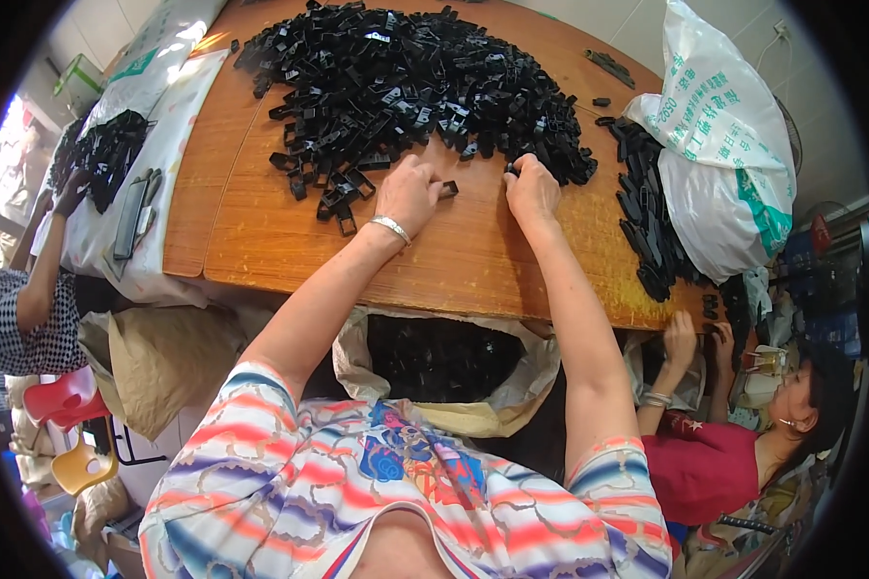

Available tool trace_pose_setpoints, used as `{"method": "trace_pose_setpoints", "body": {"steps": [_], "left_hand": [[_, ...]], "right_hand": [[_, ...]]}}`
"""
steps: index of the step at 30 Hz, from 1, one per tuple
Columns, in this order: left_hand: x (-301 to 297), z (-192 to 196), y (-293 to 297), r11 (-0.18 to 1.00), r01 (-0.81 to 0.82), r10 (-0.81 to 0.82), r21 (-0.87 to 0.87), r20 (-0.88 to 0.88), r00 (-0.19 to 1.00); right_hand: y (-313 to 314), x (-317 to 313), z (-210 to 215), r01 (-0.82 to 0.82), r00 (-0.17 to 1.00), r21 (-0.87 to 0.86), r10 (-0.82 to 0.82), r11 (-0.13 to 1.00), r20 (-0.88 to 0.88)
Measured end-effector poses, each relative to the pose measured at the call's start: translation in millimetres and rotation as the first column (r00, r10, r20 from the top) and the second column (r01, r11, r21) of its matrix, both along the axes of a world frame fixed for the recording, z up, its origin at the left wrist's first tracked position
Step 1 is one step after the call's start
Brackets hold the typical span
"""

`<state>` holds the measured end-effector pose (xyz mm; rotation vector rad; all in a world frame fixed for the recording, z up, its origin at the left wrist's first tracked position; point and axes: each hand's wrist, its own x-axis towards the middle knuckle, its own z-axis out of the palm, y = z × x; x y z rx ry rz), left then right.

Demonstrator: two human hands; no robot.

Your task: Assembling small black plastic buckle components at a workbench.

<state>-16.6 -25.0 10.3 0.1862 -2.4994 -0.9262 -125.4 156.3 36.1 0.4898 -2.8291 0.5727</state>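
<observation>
The person wore a short-sleeved shirt (pixel 406 487) banded in white, coral red, navy and violet, with ragged tan outlines winding across its body and sleeves (pixel 261 410). A blue, red and orange print (pixel 420 458) covered the middle of the chest, and the neckline trim (pixel 352 542) was striped white, red and dark blue. A silver-coloured bracelet (pixel 390 227) circled the wrist behind the left hand (pixel 407 198).

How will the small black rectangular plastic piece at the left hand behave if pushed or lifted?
The small black rectangular plastic piece is probably stiff, given its crisp, straight edges. It looks hollow, so likely light for its size. Its flat sides suggest it would slide rather than roll on the brown wooden table.
</observation>
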Motion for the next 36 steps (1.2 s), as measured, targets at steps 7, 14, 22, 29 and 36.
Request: {"method": "trace_pose_setpoints", "body": {"steps": [7,14,22,29,36], "left_hand": [[35,4,10,0.968,0.220,-0.217,0.121,-0.035,0.975],[41,-1,5,0.960,0.277,-0.277,0.041,-0.020,0.961],[41,-2,4,0.952,0.299,-0.300,0.065,-0.003,0.954],[38,-3,3,0.950,0.301,-0.302,0.080,-0.006,0.953],[38,-1,3,0.956,0.285,-0.285,0.069,-0.007,0.959]], "right_hand": [[29,54,14,-0.139,0.912,-0.203,0.205,0.969,0.356],[18,84,31,-0.056,0.836,-0.464,0.295,0.884,0.462],[1,94,3,-0.478,0.864,-0.404,0.501,0.780,-0.055],[-1,88,-2,-0.578,0.814,-0.259,0.568,0.774,-0.121],[5,107,-13,-0.571,0.794,-0.037,0.541,0.820,-0.277]]}}
